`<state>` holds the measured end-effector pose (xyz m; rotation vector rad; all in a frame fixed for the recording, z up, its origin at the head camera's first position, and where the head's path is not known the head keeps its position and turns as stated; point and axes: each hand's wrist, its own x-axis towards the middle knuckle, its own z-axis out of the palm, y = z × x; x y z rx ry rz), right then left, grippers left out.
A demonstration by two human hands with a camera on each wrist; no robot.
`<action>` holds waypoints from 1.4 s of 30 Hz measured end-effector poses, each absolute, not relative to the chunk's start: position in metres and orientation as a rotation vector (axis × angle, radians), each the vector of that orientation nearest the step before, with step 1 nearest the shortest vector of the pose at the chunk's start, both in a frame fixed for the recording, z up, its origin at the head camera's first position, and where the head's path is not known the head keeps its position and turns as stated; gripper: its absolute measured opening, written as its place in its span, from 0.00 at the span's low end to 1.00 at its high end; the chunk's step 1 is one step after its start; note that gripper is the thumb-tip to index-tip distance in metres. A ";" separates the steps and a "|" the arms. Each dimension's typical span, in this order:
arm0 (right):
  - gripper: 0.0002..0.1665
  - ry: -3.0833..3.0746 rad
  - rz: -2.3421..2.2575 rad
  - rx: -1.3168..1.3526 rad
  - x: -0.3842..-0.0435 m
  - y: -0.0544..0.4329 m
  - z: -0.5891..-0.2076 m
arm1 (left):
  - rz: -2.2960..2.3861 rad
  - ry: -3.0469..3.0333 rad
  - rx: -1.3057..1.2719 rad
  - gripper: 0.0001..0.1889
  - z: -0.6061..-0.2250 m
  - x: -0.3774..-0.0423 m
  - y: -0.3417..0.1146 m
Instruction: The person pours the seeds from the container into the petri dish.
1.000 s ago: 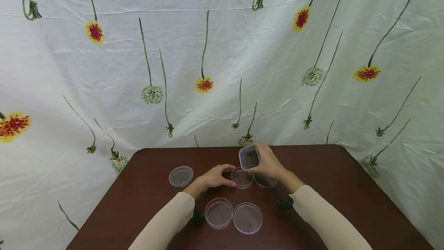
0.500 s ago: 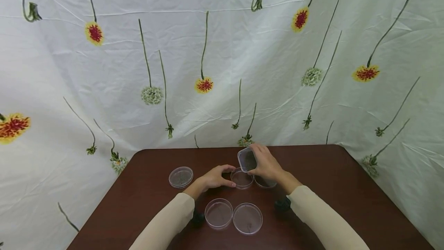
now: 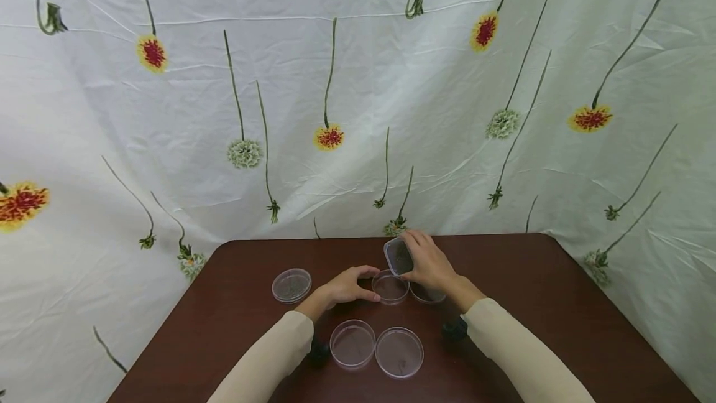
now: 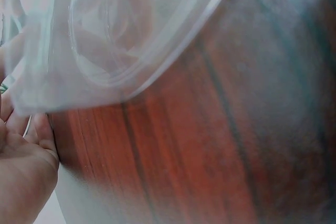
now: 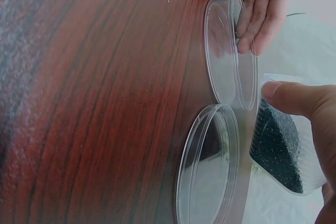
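My left hand [image 3: 349, 285] curves thumb and fingers round the side of a clear petri dish [image 3: 390, 288], which stands on the table. Just above the dish's right rim, my right hand [image 3: 429, 260] grips a small square clear plastic container [image 3: 398, 255] between thumb and fingers. The container is tilted toward the dish. Dark fine granules [image 5: 278, 145] lie banked along one side of it in the right wrist view. A second petri dish [image 3: 427, 293] stands right beside the held one, partly covered by the right hand. Clear plastic [image 4: 121, 51] fills the upper left wrist view.
Two more petri dishes, a left one [image 3: 352, 344] and a right one [image 3: 399, 353], stand side by side nearer the person. Stacked dish parts [image 3: 291, 285] lie at the left on the dark wood table [image 3: 235, 328]. Behind hangs a flower-printed white cloth [image 3: 291, 98].
The right hand has shifted slightly left with the container, and the container's tilt has changed a little. The left hand and the dishes stay where they were.
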<state>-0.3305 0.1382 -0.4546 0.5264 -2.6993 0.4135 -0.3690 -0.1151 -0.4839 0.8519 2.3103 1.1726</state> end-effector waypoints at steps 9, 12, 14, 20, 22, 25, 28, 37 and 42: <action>0.60 -2.668 0.331 0.592 -0.332 0.140 -0.455 | 1.200 2.307 0.831 0.33 -0.482 -0.366 -0.115; 0.60 -2.669 0.317 0.607 -0.331 0.139 -0.454 | 1.189 2.311 0.818 0.34 -0.483 -0.368 -0.115; 0.60 -2.667 0.315 0.620 -0.331 0.138 -0.453 | 1.180 2.316 0.812 0.34 -0.484 -0.369 -0.115; 0.61 -2.651 0.301 0.646 -0.330 0.137 -0.453 | 1.180 2.314 0.803 0.34 -0.485 -0.369 -0.116; 0.61 -2.644 0.298 0.653 -0.331 0.138 -0.453 | 1.183 2.311 0.803 0.34 -0.485 -0.369 -0.116; 0.60 -2.629 0.305 0.669 -0.331 0.138 -0.454 | 1.191 2.306 0.808 0.34 -0.486 -0.369 -0.116; 0.60 -2.611 0.318 0.686 -0.332 0.138 -0.454 | 1.194 2.306 0.814 0.34 -0.487 -0.370 -0.116; 0.60 -2.622 0.269 0.706 -0.333 0.137 -0.456 | 1.190 2.307 0.826 0.34 -0.486 -0.371 -0.115; 0.60 -2.604 0.238 0.722 -0.334 0.136 -0.456 | 1.184 2.306 0.828 0.34 -0.486 -0.370 -0.115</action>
